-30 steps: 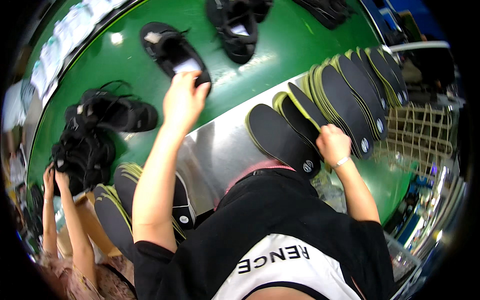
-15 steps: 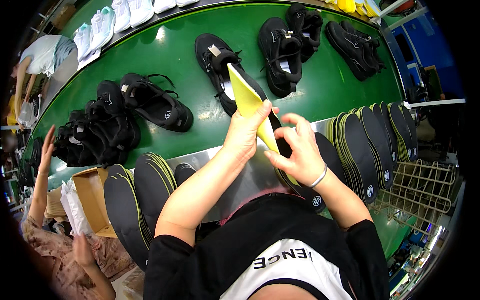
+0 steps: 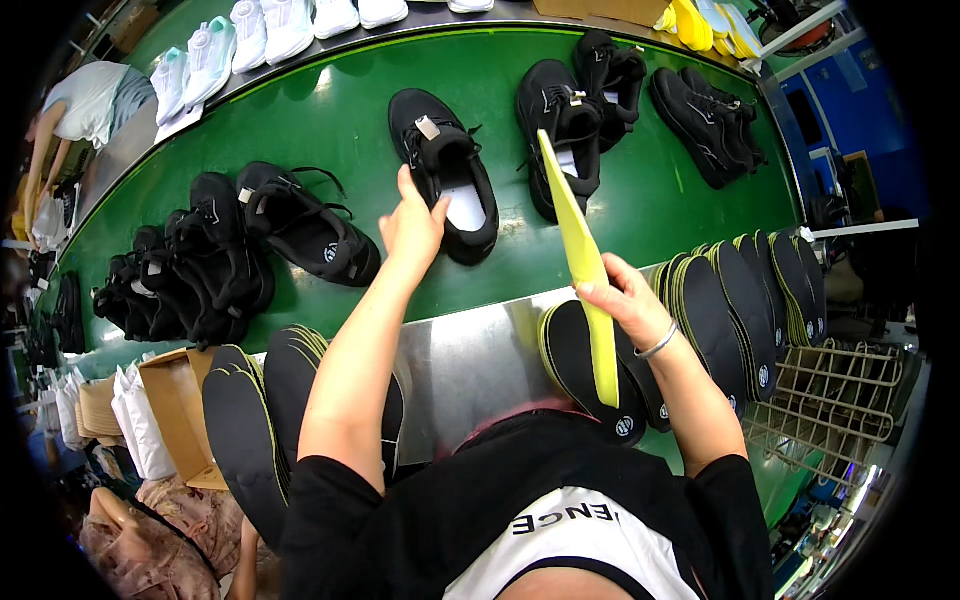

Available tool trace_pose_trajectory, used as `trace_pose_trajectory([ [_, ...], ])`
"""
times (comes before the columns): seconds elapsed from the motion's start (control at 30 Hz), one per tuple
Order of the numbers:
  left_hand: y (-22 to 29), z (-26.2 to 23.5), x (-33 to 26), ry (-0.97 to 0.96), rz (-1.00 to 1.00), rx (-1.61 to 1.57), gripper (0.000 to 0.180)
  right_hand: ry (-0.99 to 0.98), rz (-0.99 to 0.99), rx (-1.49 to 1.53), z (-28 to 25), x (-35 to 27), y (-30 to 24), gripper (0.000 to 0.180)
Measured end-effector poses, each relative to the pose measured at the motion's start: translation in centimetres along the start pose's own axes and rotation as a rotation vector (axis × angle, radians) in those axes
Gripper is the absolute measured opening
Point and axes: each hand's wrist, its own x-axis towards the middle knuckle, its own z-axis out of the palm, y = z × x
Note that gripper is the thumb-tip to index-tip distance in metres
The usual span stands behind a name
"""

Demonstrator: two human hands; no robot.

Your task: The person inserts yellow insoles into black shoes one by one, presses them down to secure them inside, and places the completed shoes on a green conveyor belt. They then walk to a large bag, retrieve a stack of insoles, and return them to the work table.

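worn-camera view of fitting an insole at a green counter (image 3: 330,110). the yellow-green insole (image 3: 570,220) is in the right hand (image 3: 632,300), its fingers pinching it near mid-length, thumb on the yellow face. it stands nearly edge-on, upper end pointing away from the body; which end is the toe cannot be told from this angle. the left hand (image 3: 415,225) is at the near left side of a black shoe (image 3: 440,150), thumb and forefinger parted and clasping nothing visible; whether they press on the shoe is unclear. the shoe lies sole down, laces slack, a pale inner base (image 3: 463,208) showing through its opening.

for good practice, judged from this view: the left hand should brace the heel and spread the collar; the insole is best turned dark face up and led in toe first, low and lightly bowed, so that its front does not fold. pressing the heel down last should seat it flat. the neighbouring shoe (image 3: 305,235), with a dark, marked footbed, offers a likely reference.
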Motion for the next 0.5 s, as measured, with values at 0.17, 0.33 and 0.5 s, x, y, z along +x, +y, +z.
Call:
trace_pose_trajectory([
  [0.17, 1.7, -6.8, 4.1, -0.082, -0.214, -1.051, 0.048, -0.109, 0.109, 0.044, -1.3, 0.6, 0.8, 0.033],
  [0.33, 1.7, -6.0, 7.0, -0.092, 0.287, -0.521, 0.044, -0.215, 0.209, 0.100, 0.0, 1.5, -1.6, 0.024],
  [0.5, 2.3, -3.4, 6.4, 0.017, 0.546, -0.023, 0.041, -0.355, 0.308, 0.072, 0.1, 3.9, -3.5, 0.024],
])
